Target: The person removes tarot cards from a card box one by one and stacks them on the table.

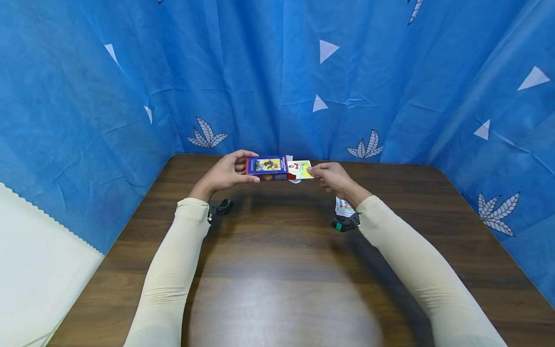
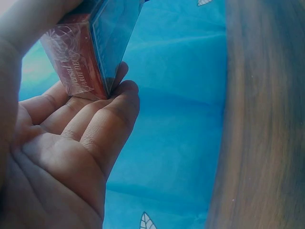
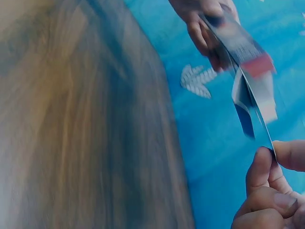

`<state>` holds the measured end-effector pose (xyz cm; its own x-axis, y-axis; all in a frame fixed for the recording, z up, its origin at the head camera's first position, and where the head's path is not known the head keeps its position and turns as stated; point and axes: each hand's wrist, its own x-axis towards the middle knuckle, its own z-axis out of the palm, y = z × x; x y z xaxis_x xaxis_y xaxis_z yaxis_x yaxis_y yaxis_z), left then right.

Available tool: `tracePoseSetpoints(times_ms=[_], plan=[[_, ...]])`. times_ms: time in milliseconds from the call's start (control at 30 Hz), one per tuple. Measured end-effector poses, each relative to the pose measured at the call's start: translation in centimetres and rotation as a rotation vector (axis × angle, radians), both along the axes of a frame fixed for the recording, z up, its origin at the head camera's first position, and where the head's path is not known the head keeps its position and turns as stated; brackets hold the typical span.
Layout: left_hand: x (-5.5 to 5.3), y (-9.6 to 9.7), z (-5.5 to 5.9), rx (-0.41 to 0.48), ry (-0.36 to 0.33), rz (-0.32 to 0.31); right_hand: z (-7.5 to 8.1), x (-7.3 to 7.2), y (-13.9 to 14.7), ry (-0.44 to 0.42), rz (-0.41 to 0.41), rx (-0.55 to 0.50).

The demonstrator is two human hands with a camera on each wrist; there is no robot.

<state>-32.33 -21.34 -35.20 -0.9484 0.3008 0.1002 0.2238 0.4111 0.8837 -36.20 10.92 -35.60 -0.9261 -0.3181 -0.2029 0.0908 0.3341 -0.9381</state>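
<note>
My left hand (image 1: pixel 225 172) grips a blue and red tarot deck box (image 1: pixel 266 165) between thumb and fingers, holding it sideways over the far part of the table. In the left wrist view the box's red end (image 2: pixel 78 62) with lettering faces the palm. The box's right end is open, its flaps (image 3: pixel 243 105) spread in the right wrist view. A yellow picture card (image 1: pixel 300 169) sticks partly out of that end. Thumb and fingertips of my right hand (image 1: pixel 334 177) pinch the card's outer edge.
Under the right wrist, a small stack of picture cards (image 1: pixel 344 207) lies on the brown wooden table (image 1: pixel 277 270). A blue curtain (image 1: pixel 269 86) with white triangles and leaf prints hangs right behind the table's far edge and along both sides.
</note>
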Motion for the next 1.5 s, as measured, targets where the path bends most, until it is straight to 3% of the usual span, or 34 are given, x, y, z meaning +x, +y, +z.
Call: tracePoseSetpoints(times_ms=[167, 333, 467, 667, 1067, 1500], plan=[[-0.1, 0.1, -0.1, -0.004, 0.002, -0.022, 0.0, -0.7, 2.7, -0.017, -0.051, -0.063], [-0.2, 0.0, -0.2, 0.0, 0.011, -0.033, 0.1, -1.5, 5.2, 0.0, -0.125, -0.031], [-0.1, 0.0, -0.1, 0.008, 0.009, -0.031, -0.1, -2.2, 6.9, 0.037, -0.172, 0.126], [0.1, -0.1, 0.0, 0.007, -0.003, -0.012, -1.1, -3.2, 8.6, 0.16, -0.197, 0.383], [0.0, 0.2, 0.0, 0.012, -0.01, -0.019, -5.0, -4.2, 10.7, 0.183, -0.165, 0.582], [-0.1, 0.1, -0.1, 0.023, -0.018, -0.013, -6.1, -4.1, 10.0, 0.235, -0.144, 0.74]])
